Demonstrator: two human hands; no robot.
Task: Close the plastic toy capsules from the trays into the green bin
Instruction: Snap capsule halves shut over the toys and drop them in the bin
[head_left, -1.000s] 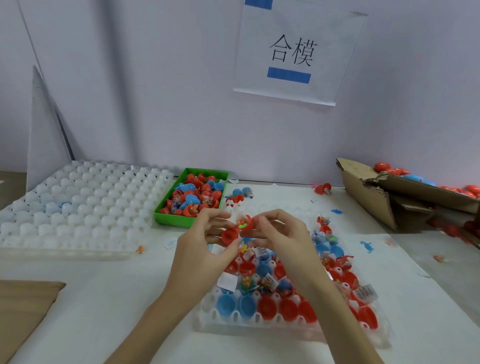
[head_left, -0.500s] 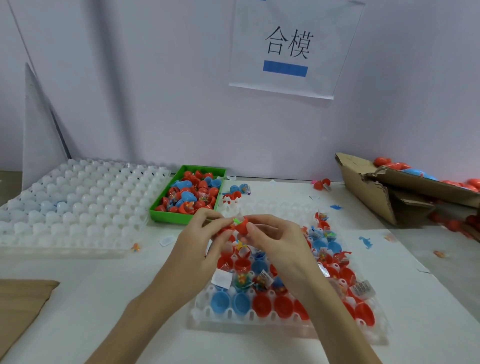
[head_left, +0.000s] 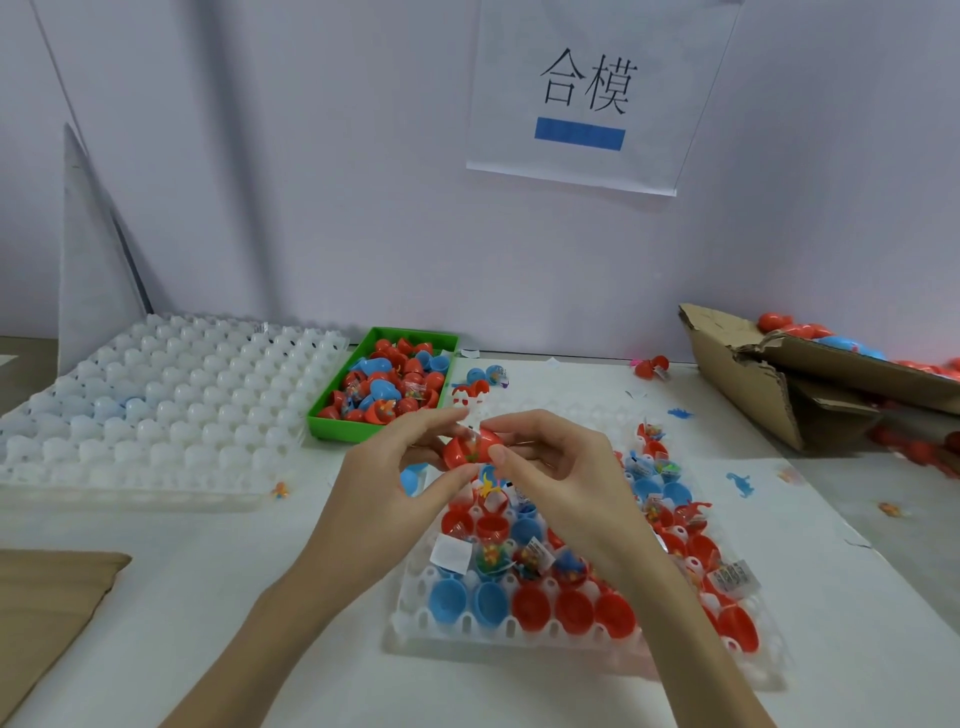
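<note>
Red capsule (head_left: 474, 447), halves hinged partly apart with a small toy showing inside, is being held above the far edge of the near tray (head_left: 524, 636). I am pinching it with my left hand (head_left: 387, 488) and my right hand (head_left: 558, 478), fingertips curled on opposite sides. Green bin (head_left: 332, 423) is sitting beyond, near the bench's back edge, holding red and blue capsules.
</note>
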